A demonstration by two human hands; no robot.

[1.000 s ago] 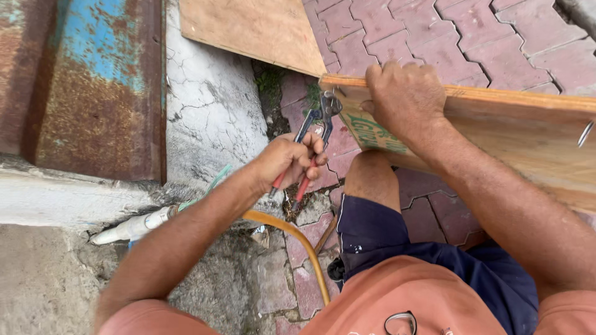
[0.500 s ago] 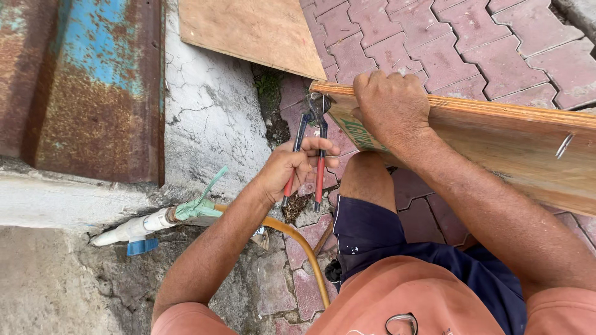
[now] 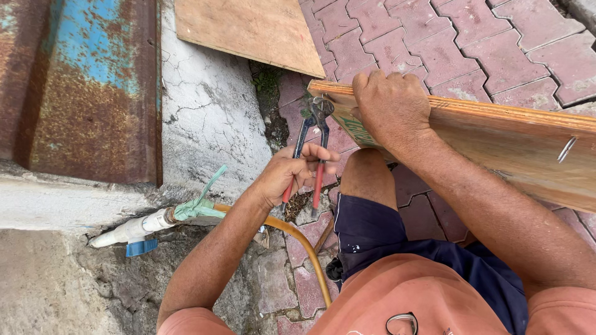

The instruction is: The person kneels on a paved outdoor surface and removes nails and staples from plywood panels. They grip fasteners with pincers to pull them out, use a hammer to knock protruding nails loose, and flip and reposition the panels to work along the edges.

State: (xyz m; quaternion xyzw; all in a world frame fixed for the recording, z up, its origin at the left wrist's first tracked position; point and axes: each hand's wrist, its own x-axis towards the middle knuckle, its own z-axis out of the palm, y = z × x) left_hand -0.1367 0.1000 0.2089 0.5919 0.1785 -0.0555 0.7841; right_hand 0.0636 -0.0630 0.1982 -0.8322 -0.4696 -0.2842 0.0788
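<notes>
At left, a white pipe (image 3: pixel 133 229) with a yellow hose (image 3: pixel 298 239) is lying along the cracked kerb. The left hand (image 3: pixel 292 177), fingers clamped on the pincers (image 3: pixel 313 146), is biting something I cannot make out at the plywood board (image 3: pixel 496 139) end; extraction appears unfinished. The right hand (image 3: pixel 391 105), fingers curled over the board's top edge, is steadying it. A bent nail (image 3: pixel 566 149) is remaining farther right, where the brick paving (image 3: pixel 472 49) is giving open room.

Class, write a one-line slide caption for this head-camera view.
Left hand works red-handled pincers at the corner of a plywood board steadied by the right hand over brick paving.
</notes>
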